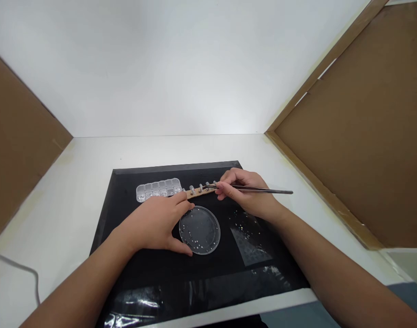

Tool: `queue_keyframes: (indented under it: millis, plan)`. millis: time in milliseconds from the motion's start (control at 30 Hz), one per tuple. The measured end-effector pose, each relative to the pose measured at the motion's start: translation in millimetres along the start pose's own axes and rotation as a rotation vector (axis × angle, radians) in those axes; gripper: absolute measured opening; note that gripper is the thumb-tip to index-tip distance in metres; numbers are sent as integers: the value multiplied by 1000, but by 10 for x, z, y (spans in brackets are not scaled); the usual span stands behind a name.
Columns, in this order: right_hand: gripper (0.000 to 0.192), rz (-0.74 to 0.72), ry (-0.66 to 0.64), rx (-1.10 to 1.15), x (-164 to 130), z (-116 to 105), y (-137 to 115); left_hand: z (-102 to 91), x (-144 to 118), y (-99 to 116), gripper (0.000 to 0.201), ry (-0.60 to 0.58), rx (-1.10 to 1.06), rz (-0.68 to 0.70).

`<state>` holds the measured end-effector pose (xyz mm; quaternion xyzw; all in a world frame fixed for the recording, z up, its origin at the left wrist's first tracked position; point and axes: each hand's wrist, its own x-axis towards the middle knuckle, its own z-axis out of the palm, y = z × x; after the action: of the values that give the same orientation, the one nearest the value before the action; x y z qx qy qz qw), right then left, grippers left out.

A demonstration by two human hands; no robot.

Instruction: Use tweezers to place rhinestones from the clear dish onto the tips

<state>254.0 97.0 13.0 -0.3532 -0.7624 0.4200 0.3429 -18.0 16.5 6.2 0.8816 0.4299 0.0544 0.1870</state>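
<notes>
My left hand (160, 221) lies spread around the left side of a clear round dish (208, 232). Its thumb is by the dish's lower rim and one fingertip is by the upper rim, while other fingers reach the left end of a wooden strip (195, 195). Small pale gems lie scattered in the dish. Several small upright pieces, possibly nail tips on stands, line the strip. My right hand (241, 189) is closed around dark tweezers (259, 189). Their bent tip is at one of the upright pieces; whether it pinches a gem is too small to tell.
A clear compartment box (159, 189) with glittering bits stands behind my left hand. A transparent sheet (251, 246) with scattered gems lies right of the dish. Everything rests on a black mat (191, 273) on a white table, between brown side panels (358, 127).
</notes>
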Motion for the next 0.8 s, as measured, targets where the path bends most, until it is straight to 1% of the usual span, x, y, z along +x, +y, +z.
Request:
queue_keyframes:
  millis: [233, 567, 800]
  plan:
    - [32, -7, 4, -50, -3, -15, 33, -5, -6, 6, 95, 2, 6, 0]
    - [32, -8, -1, -62, -2, -7, -8, 11, -12, -10, 93, 15, 3, 11]
    - [32, 0, 5, -66, -1, -2, -1, 2, -10, -4, 96, 2, 6, 2]
